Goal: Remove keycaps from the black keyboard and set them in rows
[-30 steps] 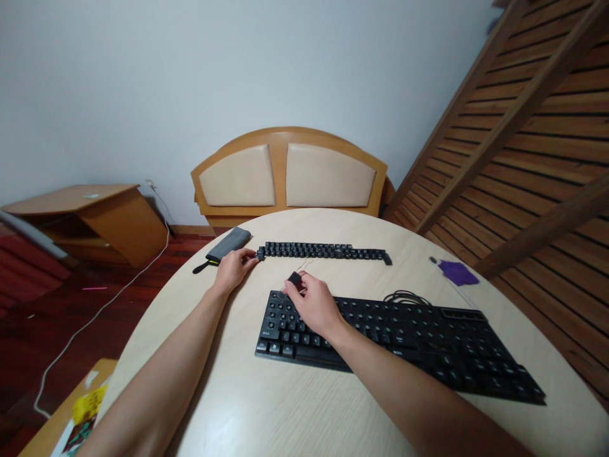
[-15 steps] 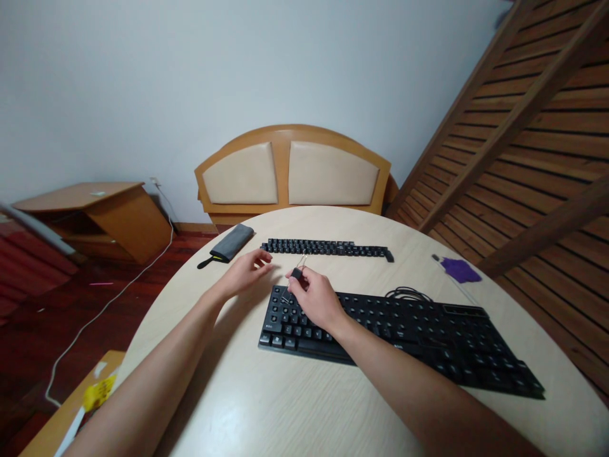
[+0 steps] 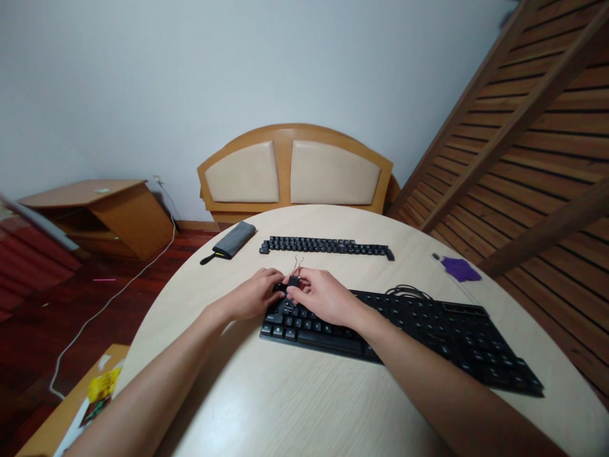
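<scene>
In the head view, my right hand (image 3: 323, 295) is closed around a keycap puller (image 3: 294, 281) with a small black handle. Its thin wire prongs point away from me, and its lower end is over the keys at the left end of a black keyboard (image 3: 328, 341). Bent over the keyboard's upper left corner are the fingers of my left hand (image 3: 257, 293), close beside the puller; its fingertips are partly hidden. Much of the keyboard's upper area shows bare switch positions. Beyond it, loose black keycaps (image 3: 323, 245) lie in rows on the round table (image 3: 266, 393).
A grey pouch (image 3: 233, 241) lies at the table's far left. To the right are a purple cloth item (image 3: 460, 269) and the coiled black cable (image 3: 408, 292) behind the keyboard. A wooden headboard (image 3: 284, 165) stands past the table, and a yellow item (image 3: 102, 384) lies low at left.
My left hand has come from beside the keycap rows back toward me and right, onto the keyboard's corner. My right hand, still holding the puller, has shifted only slightly.
</scene>
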Demonstrator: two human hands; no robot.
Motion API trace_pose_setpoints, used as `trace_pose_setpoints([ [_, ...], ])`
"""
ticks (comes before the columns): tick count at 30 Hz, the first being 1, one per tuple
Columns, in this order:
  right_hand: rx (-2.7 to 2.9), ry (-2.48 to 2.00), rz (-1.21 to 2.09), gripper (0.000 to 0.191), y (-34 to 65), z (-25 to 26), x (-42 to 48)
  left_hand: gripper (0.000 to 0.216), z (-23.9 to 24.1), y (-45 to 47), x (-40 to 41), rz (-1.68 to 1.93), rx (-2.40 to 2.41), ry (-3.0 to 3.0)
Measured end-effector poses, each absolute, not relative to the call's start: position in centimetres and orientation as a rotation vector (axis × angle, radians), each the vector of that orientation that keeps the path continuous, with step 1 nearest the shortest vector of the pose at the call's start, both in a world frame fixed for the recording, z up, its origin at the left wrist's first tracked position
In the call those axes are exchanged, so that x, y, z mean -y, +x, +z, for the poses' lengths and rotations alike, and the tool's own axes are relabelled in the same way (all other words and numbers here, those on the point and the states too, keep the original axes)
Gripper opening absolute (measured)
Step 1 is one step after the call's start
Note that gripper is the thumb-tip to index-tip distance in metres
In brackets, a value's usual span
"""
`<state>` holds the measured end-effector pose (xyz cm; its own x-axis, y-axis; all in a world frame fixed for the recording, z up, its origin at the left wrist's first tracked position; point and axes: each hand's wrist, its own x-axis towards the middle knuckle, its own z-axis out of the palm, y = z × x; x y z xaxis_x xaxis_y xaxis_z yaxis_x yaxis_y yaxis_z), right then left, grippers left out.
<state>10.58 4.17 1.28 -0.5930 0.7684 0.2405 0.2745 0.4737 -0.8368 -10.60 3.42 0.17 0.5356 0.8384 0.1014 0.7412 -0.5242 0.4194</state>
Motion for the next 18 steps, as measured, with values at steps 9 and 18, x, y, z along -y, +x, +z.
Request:
trace_pose_setpoints([
  [9, 1.997, -0.799, 1.138, 0.021, 10.5, 0.7, -4.1, 0.026, 0.3, -11.1, -3.8, 0.527, -1.304, 2.467],
  [18, 1.891, -0.738, 1.214, 0.024, 10.4, -0.7, -4.0, 0.034, 2.1, -11.4, -2.7, 0.426, -1.152, 2.324],
])
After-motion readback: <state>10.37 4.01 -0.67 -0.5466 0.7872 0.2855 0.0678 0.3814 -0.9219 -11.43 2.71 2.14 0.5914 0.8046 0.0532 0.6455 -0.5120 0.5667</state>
